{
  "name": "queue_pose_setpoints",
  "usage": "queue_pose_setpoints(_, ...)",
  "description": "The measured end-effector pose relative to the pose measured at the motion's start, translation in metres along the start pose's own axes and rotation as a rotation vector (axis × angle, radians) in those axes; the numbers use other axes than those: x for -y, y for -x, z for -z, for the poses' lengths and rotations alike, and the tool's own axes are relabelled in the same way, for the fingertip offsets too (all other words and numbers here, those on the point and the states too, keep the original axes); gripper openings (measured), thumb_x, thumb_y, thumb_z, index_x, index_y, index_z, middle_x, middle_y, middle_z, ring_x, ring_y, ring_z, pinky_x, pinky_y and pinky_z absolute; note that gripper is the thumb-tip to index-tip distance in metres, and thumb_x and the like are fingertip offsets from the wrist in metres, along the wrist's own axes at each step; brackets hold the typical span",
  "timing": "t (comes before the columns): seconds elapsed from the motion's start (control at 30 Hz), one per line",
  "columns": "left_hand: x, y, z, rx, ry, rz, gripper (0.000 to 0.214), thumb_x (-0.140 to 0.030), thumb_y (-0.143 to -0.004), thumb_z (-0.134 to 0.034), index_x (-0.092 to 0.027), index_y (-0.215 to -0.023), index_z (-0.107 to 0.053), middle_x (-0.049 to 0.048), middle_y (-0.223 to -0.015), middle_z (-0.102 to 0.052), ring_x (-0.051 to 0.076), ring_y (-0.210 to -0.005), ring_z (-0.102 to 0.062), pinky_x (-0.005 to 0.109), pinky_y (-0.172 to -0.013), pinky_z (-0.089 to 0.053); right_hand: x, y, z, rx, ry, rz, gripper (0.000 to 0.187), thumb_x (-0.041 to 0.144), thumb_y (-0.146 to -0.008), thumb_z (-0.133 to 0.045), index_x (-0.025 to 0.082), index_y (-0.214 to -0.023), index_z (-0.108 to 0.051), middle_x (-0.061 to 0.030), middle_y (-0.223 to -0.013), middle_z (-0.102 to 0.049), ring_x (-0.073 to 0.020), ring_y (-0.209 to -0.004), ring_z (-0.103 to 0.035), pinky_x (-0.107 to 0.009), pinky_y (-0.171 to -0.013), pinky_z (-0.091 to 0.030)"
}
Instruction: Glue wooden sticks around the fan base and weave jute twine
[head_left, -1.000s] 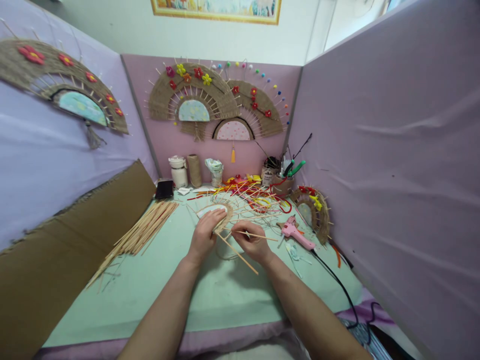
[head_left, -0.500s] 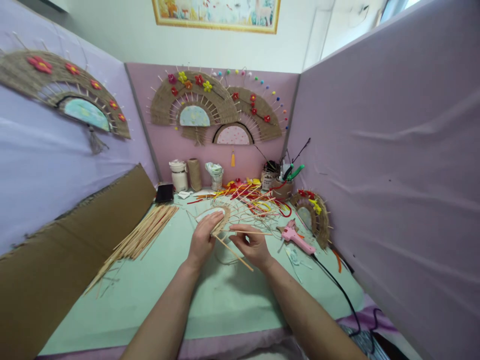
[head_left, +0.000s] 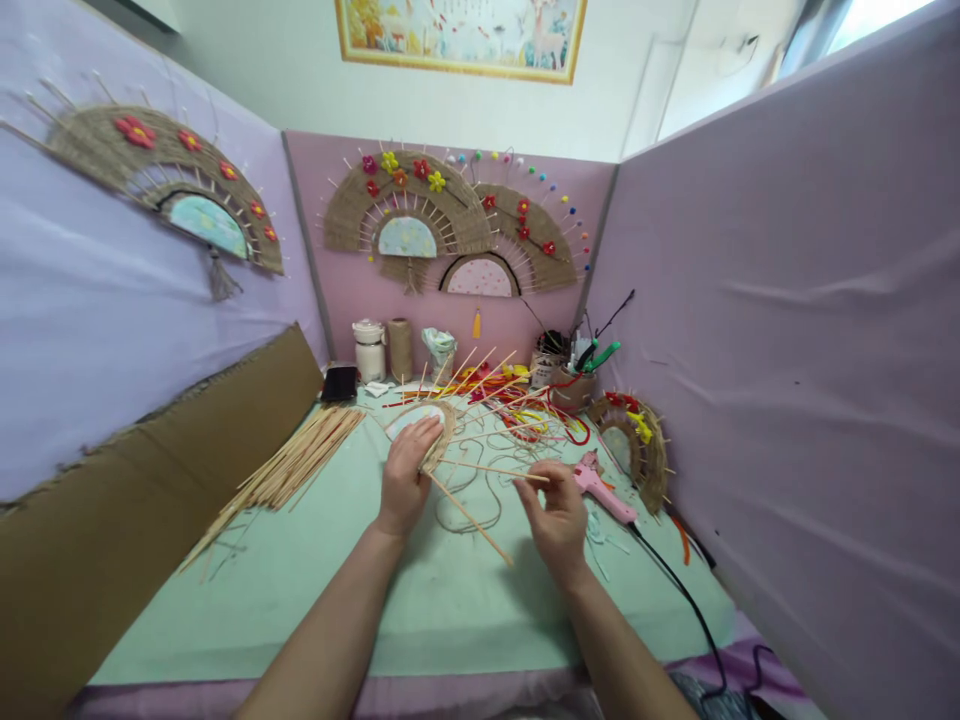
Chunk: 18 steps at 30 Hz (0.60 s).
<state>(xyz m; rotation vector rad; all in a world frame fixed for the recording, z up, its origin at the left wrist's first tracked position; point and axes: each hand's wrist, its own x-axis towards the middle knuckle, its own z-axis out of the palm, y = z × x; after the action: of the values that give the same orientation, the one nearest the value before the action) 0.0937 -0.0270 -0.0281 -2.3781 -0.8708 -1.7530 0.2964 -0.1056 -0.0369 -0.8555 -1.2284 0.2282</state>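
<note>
Hands (head_left: 559,510) closed on fan (head_left: 449,424) and, seemingly, stick (head_left: 487,468)

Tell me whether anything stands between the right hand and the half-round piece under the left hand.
Nothing visible blocks the right hand; a thin stick runs from the half-round piece to it, and loose twine lies on the table nearby.

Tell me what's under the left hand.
The left hand covers part of a small fan frame; its pale panel and a stick at its lower edge show beyond the hand. Whatever lies directly beneath is hidden.
</note>
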Motion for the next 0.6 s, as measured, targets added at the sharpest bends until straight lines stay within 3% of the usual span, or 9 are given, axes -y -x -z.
queue_pose_setpoints(0.07,-0.001,0.0,0.001,-0.02,-0.012,-0.01,0.049,-0.01,-0.086,-0.042,-0.024,-0.131,-0.053,0.0093,-0.134,-0.058,0.023,-0.128,-0.05,0.05,-0.109,-0.035,-0.006,-0.008,0.024,-0.029,0.164,0.014,0.015,0.031,-0.084,-0.062,0.019,-0.079,-0.056,-0.0017,-0.077,-0.055,-0.0146,-0.071,-0.054,-0.028,-0.066,-0.047)
queue_pose_setpoints(0.17,-0.002,0.0,0.002,-0.03,-0.036,-0.028,0.049,-0.01,-0.086,-0.042,-0.023,-0.132,-0.053,0.01,-0.134,-0.057,0.023,-0.128,-0.049,0.05,-0.109,-0.034,-0.02,-0.022,0.068,-0.055,0.449,-0.101,0.022,0.039,-0.085,-0.058,0.017,-0.087,-0.061,-0.0059,-0.085,-0.061,-0.0178,-0.075,-0.056,-0.03,-0.068,-0.047)
queue_pose_setpoints(0.3,-0.003,0.0,0.001,-0.01,-0.072,-0.04,0.048,-0.009,-0.087,-0.039,-0.022,-0.132,-0.053,0.01,-0.134,-0.058,0.023,-0.129,-0.049,0.049,-0.11,-0.033,-0.042,-0.029,0.115,0.135,0.955,-0.258,0.038,0.044,-0.083,-0.054,0.012,-0.101,-0.065,-0.0158,-0.099,-0.064,-0.0277,-0.093,-0.058,-0.039,-0.084,-0.044)
queue_pose_setpoints(0.43,-0.003,0.0,0.0,0.002,-0.077,-0.044,0.048,-0.009,-0.088,-0.04,-0.022,-0.132,-0.053,0.0101,-0.134,-0.058,0.023,-0.128,-0.049,0.048,-0.11,-0.033,-0.052,-0.023,0.129,0.344,1.268,-0.43,0.038,0.034,-0.088,-0.048,0.009,-0.112,-0.065,-0.0194,-0.109,-0.064,-0.0298,-0.101,-0.058,-0.037,-0.089,-0.04)
queue_pose_setpoints(0.6,-0.003,0.0,0.0,0.008,-0.074,-0.054,0.05,-0.008,-0.086,-0.04,-0.023,-0.132,-0.053,0.01,-0.133,-0.058,0.023,-0.128,-0.049,0.048,-0.109,-0.035,-0.051,-0.025,0.119,0.453,1.315,-0.5,0.039,0.034,-0.091,-0.045,0.011,-0.114,-0.065,-0.018,-0.108,-0.064,-0.0284,-0.101,-0.059,-0.034,-0.088,-0.041)
